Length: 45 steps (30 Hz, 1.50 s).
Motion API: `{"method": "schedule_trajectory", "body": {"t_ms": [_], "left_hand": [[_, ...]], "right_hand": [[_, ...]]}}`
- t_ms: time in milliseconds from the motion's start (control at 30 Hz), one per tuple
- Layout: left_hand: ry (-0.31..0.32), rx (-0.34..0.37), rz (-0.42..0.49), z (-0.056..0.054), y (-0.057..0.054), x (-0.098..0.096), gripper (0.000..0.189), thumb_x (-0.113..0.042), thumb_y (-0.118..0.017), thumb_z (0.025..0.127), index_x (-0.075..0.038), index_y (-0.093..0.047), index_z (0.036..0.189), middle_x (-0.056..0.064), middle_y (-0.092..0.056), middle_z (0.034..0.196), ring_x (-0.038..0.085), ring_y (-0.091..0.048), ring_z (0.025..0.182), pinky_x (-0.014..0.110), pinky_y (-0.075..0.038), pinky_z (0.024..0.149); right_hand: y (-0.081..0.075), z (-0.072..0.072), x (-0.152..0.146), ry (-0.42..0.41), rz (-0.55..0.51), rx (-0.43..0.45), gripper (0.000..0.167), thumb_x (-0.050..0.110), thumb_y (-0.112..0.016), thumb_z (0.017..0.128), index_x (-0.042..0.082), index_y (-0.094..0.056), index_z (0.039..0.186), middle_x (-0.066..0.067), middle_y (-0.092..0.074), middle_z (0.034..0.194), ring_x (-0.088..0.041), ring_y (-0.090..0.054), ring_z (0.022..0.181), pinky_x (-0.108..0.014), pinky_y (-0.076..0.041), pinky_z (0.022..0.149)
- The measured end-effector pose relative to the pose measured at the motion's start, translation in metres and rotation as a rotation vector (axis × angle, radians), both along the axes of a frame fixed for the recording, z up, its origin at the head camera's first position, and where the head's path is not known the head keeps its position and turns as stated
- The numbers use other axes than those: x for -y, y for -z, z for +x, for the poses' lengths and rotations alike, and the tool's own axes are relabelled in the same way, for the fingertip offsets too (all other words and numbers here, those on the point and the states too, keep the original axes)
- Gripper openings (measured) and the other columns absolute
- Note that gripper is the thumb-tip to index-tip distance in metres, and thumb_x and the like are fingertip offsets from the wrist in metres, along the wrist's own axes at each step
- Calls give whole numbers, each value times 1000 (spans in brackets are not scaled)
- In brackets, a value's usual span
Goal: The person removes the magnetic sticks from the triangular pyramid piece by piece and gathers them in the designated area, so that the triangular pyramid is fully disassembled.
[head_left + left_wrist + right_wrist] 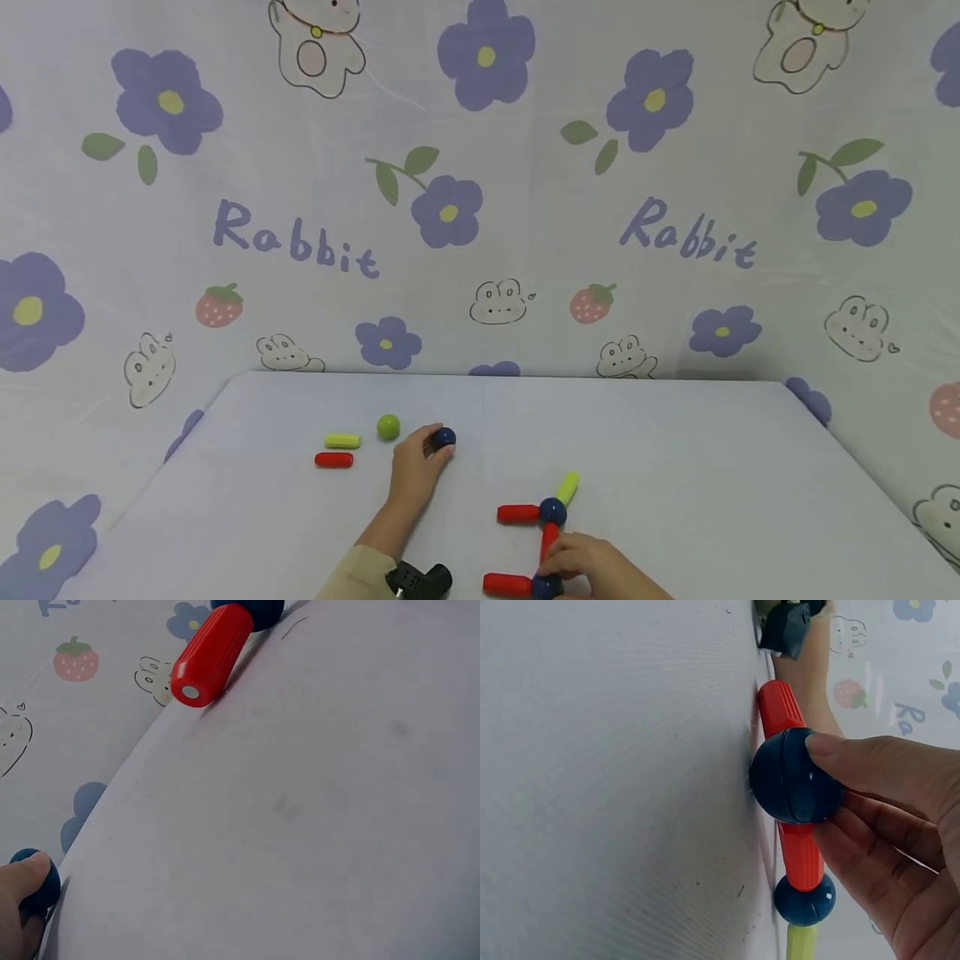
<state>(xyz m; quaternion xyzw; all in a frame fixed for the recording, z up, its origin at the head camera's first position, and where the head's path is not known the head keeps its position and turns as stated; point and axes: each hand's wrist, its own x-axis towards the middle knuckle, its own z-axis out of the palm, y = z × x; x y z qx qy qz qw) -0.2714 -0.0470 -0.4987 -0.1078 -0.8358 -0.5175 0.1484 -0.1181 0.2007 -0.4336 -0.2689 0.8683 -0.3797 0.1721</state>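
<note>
My left hand (pixel 417 468) pinches a dark blue ball (pixel 444 438) between thumb and fingers at the table's middle; in the left wrist view this ball (pixel 46 889) shows at the lower left edge. My right hand (pixel 600 565) grips the near blue ball (pixel 547 587) of a joined piece at the front. From that ball one red rod (pixel 507 585) points left and another red rod (pixel 549 540) runs to a second blue ball (pixel 553 512). A further red rod (pixel 517 514) and a yellow-green rod (pixel 568 487) stick out from the second ball.
Left of my left hand lie a green ball (pixel 387 427), a loose yellow-green rod (pixel 342 441) and a loose red rod (pixel 333 460). A black device (pixel 422 581) is strapped at the left wrist. Behind the white table (pixel 675 442) hangs a patterned cloth (pixel 525 250).
</note>
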Motion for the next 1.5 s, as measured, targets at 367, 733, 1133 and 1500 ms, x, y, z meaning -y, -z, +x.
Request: {"method": "schedule_trajectory", "body": {"t_ms": [367,733,1133,1500], "left_hand": [[-126,17,16,-18,3,1,44,-5,-68,82,5,-55,123,25,-57,124,34,-60,110,37,-49,93],[-122,32,35,-20,-2,-1,51,-3,-69,81,5,-51,128,24,-54,128,33,-57,115,34,-47,95],[-128,27,22,-18,0,-1,55,-6,-70,80,5,-49,130,24,-54,128,34,-56,116,37,-46,96],[-127,-21,-13,-16,2,-1,59,-8,-72,79,5,-47,132,24,-51,132,35,-53,118,39,-44,100]], "right_hand": [[3,2,0,-36,-37,-57,29,15,-72,80,0,-68,103,-1,-61,95,4,-49,84,-15,-51,76],[5,0,-2,-36,-16,-99,31,15,-74,78,0,-67,103,-4,-61,95,2,-49,84,-15,-51,76],[4,1,-1,-7,24,-37,30,13,-74,78,1,-67,104,-2,-61,95,1,-48,84,-15,-50,77],[3,1,-1,3,25,-17,29,12,-74,77,1,-67,104,-1,-60,96,2,-48,84,-14,-50,77]]}}
